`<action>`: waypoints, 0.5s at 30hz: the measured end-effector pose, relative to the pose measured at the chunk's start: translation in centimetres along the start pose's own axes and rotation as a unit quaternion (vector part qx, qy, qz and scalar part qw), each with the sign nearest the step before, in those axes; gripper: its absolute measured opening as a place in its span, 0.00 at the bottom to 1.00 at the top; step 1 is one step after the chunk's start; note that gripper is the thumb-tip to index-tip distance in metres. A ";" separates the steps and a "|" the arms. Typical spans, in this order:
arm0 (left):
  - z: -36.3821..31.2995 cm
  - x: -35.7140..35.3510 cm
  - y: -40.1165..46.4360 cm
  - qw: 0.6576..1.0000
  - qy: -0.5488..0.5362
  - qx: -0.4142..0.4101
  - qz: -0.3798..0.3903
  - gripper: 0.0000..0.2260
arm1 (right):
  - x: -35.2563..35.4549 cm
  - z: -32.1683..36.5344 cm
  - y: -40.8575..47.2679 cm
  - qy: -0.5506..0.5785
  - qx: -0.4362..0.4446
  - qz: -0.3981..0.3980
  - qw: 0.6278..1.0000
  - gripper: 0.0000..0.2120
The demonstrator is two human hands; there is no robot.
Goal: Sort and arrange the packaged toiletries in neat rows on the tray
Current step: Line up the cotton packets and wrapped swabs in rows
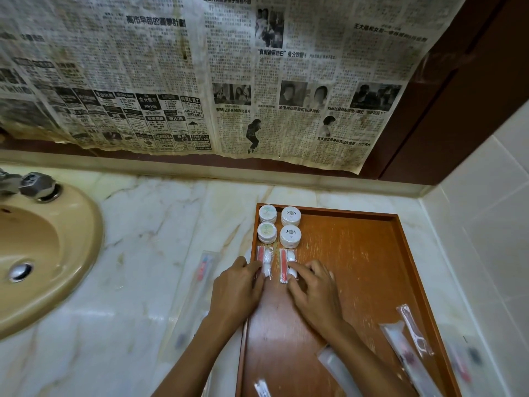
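Note:
A wooden tray lies on the marble counter. In its far left corner stand two stacks of round soaps with green labels and two with dark emblems. Below them lie two clear packets with a red stick and white cotton: the left packet and the right packet. My left hand touches the left packet's near end with its fingertips. My right hand rests its fingertips on the right packet's near end. Both hands lie low over the tray, fingers slightly bent.
Long clear packets lie on the tray's near right, and a small one at the near edge. A packaged toothbrush lies on the counter left of the tray. A beige sink with a tap sits left. Tiled wall stands right.

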State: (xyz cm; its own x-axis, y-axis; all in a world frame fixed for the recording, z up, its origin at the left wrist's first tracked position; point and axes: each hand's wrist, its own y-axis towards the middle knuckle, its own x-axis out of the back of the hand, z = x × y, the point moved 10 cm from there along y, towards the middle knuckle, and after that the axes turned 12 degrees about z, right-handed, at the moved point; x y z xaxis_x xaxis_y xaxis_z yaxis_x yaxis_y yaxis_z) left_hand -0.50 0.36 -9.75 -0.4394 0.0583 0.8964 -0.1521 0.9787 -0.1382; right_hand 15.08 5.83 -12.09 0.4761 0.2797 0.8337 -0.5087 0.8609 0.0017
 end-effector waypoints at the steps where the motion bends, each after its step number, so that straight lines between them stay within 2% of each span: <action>1: 0.0 -0.1 0.0 1.000 -0.002 -0.002 0.001 0.14 | 0.0 -0.1 0.0 0.003 0.000 -0.001 1.000 0.17; 6: 0.1 -0.2 -0.3 1.000 -0.009 -0.007 0.006 0.12 | 0.2 0.2 0.2 0.028 0.010 0.011 0.999 0.17; 11: 0.0 -0.1 -1.9 0.999 -0.028 -0.016 0.009 0.12 | 0.3 -0.5 0.0 0.122 0.003 0.070 0.990 0.20; 15: -1.0 -0.7 -4.5 0.999 -0.020 -0.037 0.017 0.11 | 0.8 -0.5 -1.7 0.126 -0.004 0.119 0.985 0.23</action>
State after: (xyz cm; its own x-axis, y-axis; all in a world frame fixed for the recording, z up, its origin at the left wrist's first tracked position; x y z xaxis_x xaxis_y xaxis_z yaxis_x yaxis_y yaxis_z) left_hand 1.33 -3.92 -9.30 -0.4792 0.0852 0.8736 -0.0716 0.9882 -0.1357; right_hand 16.66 4.82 -11.72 0.5074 0.5695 0.6467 -0.6227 0.7611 -0.1816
